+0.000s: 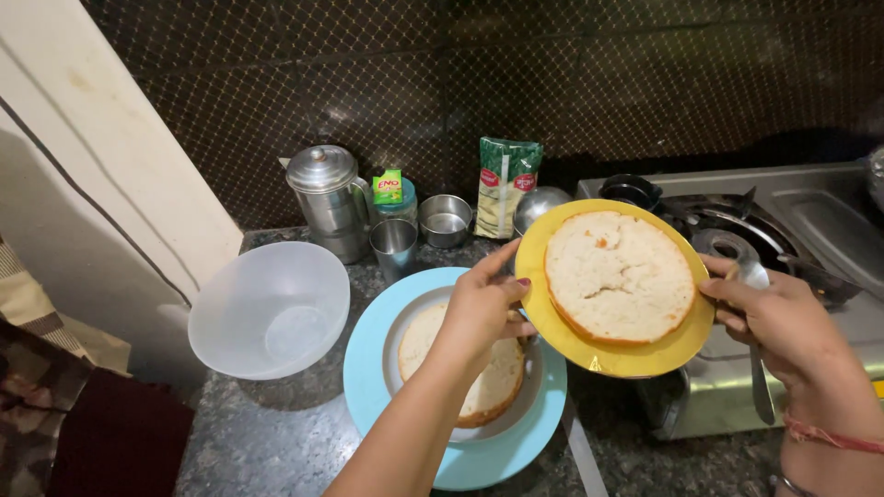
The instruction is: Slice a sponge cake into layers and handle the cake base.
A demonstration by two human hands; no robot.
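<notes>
At the far left of the frame sits a translucent white bowl [269, 311] on the dark granite counter [276, 433], well apart from your hands; behind it, toward the upper middle, a lidded steel canister [327, 198], a steel tumbler [394, 247], a small jar with a green sachet on top [394, 195], a small steel bowl [445, 220] and a green-and-white packet [505, 187] stand against the dark tiled wall. Low in the centre lies a light blue plate [368, 368]; on it rests one round sponge cake layer [488, 387], partly hidden under your forearm. Your left hand [479, 308] is closed on the left rim of the yellow plate [635, 354], thumb on top and fingers beneath; your right hand [783, 322] grips the opposite rim at right of centre, and a steel spoon [757, 368] is also held in it, its handle pointing down toward the lower edge. So the yellow plate hangs between both hands, raised and tilted toward you, just up and right of the blue plate, with its lower left rim overlapping it. The second cake layer [619, 276] lies flat on the yellow plate, pale face up; being round, it has no long axis; it sits midway between your grips, a little nearer the right. At the far right stands the gas stove [829, 221], behind and under your right hand.
</notes>
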